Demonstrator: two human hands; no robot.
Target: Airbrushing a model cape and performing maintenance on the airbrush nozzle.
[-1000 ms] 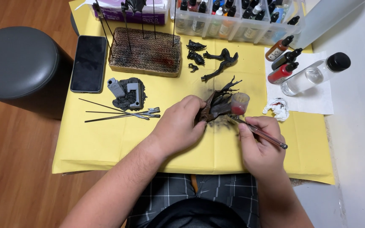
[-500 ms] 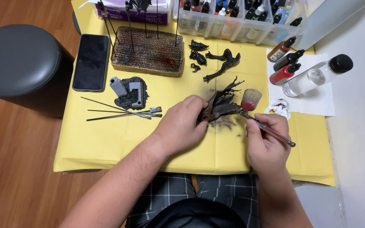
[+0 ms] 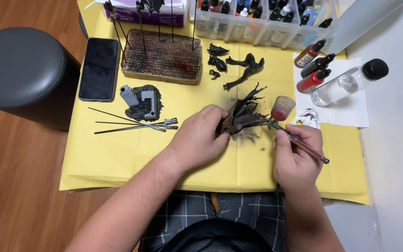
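Left hand [image 3: 200,139] grips the dark spiky figure part [image 3: 243,114] just left of the small red paint cup [image 3: 281,108], long axis pointing up-right. Right hand [image 3: 297,158] pinches the brush [image 3: 299,144], tip touching the part's right edge.

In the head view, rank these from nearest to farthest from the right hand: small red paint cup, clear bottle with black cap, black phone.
From the right hand:
1. Small red paint cup, just above the hand, beside the brush tip.
2. Clear bottle with black cap, up and to the right on the white paper.
3. Black phone, far across the yellow sheet, on the left.
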